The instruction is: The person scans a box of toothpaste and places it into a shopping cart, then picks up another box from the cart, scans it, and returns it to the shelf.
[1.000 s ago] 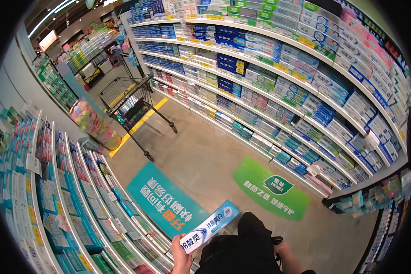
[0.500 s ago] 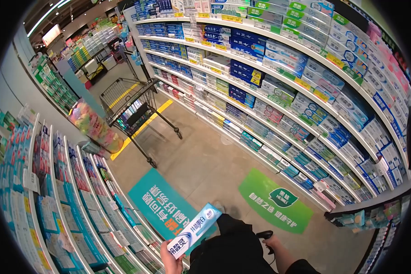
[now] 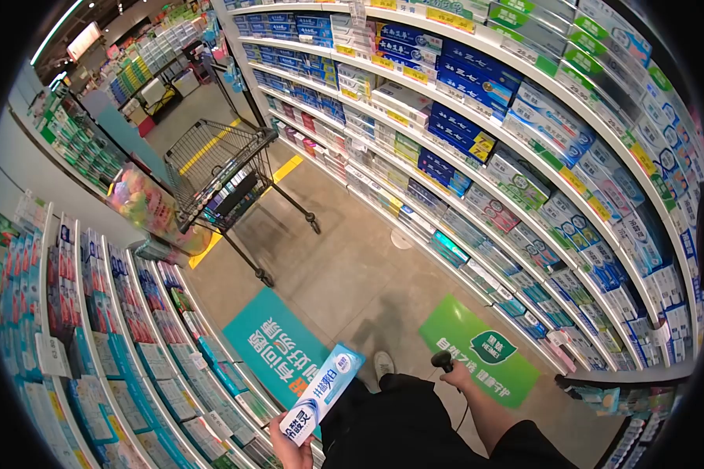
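A white and light-blue toothpaste box with dark Chinese lettering lies slanted in my left hand. My left fingers are closed around its lower end, close to my black clothing. Out to the right, my right hand grips a black handheld device with a rounded head. A thin dark cord hangs below that hand. The device's exact kind does not show. My shoe appears on the floor between the hands.
A dark wire shopping cart stands ahead in the aisle, beside a clear bin of colourful balls. Toothpaste shelves curve along the right. Packed shelves line the left. A teal floor sticker and a green one lie on the floor.
The cart and right-hand shelves look nearer as I have stepped forward; my shoe now shows. My right hand has risen slightly with the black device. The toothpaste box stays in my left hand.
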`<state>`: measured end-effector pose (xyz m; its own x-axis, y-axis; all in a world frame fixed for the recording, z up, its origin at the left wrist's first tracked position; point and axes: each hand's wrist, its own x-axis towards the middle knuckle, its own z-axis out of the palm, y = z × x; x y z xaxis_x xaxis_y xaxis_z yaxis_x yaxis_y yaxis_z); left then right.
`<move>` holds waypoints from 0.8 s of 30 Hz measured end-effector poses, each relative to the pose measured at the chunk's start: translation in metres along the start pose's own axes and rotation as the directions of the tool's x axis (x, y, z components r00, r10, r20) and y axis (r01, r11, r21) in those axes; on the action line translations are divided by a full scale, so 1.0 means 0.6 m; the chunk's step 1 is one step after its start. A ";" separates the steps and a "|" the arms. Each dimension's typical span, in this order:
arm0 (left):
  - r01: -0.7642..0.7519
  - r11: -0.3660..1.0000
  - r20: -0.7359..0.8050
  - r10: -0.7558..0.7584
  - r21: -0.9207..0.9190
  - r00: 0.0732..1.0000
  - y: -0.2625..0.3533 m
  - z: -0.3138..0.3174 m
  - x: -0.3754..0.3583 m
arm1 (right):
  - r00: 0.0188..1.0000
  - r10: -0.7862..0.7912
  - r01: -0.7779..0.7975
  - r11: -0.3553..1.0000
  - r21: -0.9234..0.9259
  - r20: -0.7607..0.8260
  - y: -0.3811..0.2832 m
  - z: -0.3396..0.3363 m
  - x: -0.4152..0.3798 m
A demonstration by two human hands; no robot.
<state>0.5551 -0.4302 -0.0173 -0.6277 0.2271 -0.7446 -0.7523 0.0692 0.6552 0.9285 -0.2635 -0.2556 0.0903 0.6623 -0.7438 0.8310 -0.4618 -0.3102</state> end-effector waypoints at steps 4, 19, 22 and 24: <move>0.014 0.999 0.029 -0.013 -0.038 1.000 0.038 0.042 0.062 | 1.000 0.001 -0.001 1.000 0.006 -0.027 -0.087 -0.014 0.023; -0.002 0.986 0.317 -0.052 0.168 0.947 0.386 0.297 0.393 | 0.860 -0.159 0.224 0.971 0.078 -0.485 -0.585 -0.096 0.132; -0.072 0.941 0.375 -0.061 0.331 0.925 0.454 0.398 0.446 | 0.830 -0.191 0.237 0.971 0.022 -0.523 -0.707 -0.182 0.115; -0.052 0.921 0.500 -0.161 0.386 0.851 0.473 0.467 0.481 | 0.729 -0.318 0.334 0.938 -0.091 -0.606 -0.771 -0.241 0.121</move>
<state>0.2164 -0.0728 -0.0104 -0.3126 0.6676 -0.6757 -0.5826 0.4271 0.6915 0.6299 0.0839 -0.0805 0.1340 0.9873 -0.0850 0.8595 -0.1585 -0.4858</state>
